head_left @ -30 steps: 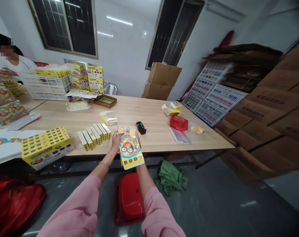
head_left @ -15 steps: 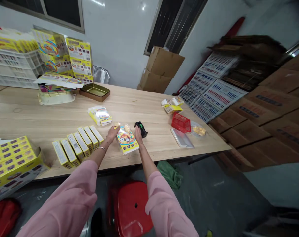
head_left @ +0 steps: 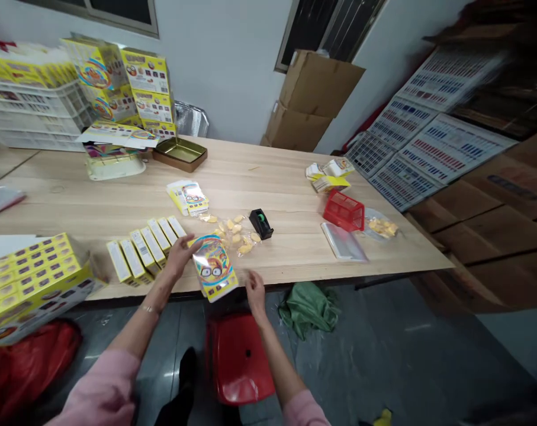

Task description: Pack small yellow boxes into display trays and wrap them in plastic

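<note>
My left hand grips the upper left edge of a yellow cartoon box, which is tilted over the table's front edge. My right hand is off the box, just right of it, with its fingers curled; whether they hold anything is too small to tell. Behind the box lie several small yellow wrapped pieces, beside a black tape dispenser. A row of narrow upright boxes stands left of my left hand. Flat printed cartons lie farther back.
A red basket, plastic sleeves and a bag of yellow pieces are on the right. A large yellow display box stands front left. Below are a red stool and a green sack.
The cartoon box has come toward me in my left hand, uncovering the yellow wrapped pieces. My right hand has let go of its right side and moved down and away.
</note>
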The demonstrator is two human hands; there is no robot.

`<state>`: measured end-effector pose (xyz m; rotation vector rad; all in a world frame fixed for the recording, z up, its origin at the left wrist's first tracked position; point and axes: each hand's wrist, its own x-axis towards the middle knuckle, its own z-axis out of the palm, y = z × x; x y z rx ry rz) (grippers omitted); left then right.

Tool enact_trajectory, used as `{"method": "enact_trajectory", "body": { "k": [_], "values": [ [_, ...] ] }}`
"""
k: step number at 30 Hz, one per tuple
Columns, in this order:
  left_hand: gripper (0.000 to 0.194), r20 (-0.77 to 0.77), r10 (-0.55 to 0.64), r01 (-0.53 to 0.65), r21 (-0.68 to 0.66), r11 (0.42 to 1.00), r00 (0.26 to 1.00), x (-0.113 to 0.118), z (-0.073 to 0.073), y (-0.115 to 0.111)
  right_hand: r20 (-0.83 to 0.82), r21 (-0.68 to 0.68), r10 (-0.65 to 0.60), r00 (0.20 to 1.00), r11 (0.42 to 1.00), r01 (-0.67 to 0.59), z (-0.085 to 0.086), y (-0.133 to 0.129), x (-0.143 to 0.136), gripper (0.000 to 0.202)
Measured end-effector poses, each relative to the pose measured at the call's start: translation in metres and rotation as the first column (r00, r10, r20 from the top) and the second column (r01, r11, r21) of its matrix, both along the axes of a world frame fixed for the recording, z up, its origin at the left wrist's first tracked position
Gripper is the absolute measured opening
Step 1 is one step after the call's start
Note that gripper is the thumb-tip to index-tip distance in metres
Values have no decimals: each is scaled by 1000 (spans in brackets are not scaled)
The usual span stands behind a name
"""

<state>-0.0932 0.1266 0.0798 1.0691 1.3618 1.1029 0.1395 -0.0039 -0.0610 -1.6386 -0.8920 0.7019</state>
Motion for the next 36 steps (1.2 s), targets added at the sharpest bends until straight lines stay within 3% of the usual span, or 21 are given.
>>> {"method": "enact_trajectory", "body": {
  "k": [3,5,8,12,15,19,22,26,29,31,34,36],
  "values": [
    [68,151,34,-16,-118,993,988,-37,5,-94,-84,-22,116,990,993,-118,-2,-48,-6,38],
    [64,233,170,-110,-252,962,957,-60,4,-164,-132,-23,193,972,980,-198,4,-70,-7,34],
    [64,190,367,-264,-415,870,910,-86,7,-259,-184,-11,306,934,950,-313,20,-94,-10,29],
    [62,186,546,-449,-387,805,817,-99,23,-345,-229,8,500,835,859,-512,55,-119,-40,28],
    [55,202,573,-507,-298,808,794,-94,39,-389,-327,42,679,657,705,-708,90,-148,-88,41],
    [47,170,622,-602,-155,783,765,-85,57,-446,-467,75,818,335,414,-907,133,-211,-148,68],
    [44,91,624,-615,-103,781,776,-97,63,-499,-528,-15,823,210,238,-971,148,-254,-181,84],
    [52,-37,653,-654,-67,754,757,-114,65,-597,-558,-83,829,14,-40,-996,157,-309,-228,98],
    [59,-6,788,-786,-76,614,616,-102,73,-669,-554,-29,824,-116,-158,-987,170,-364,-248,97],
    [60,41,847,-842,-93,532,531,-87,79,-703,-565,-10,804,-187,-233,-972,180,-397,-251,89],
    [55,30,868,-864,-88,496,496,-70,84,-733,-565,0,789,-241,-293,-956,185,-427,-249,75],
    [53,7,881,-876,-103,470,472,-68,80,-741,-544,-11,807,-229,-280,-960,179,-433,-249,70]
  ]
}}
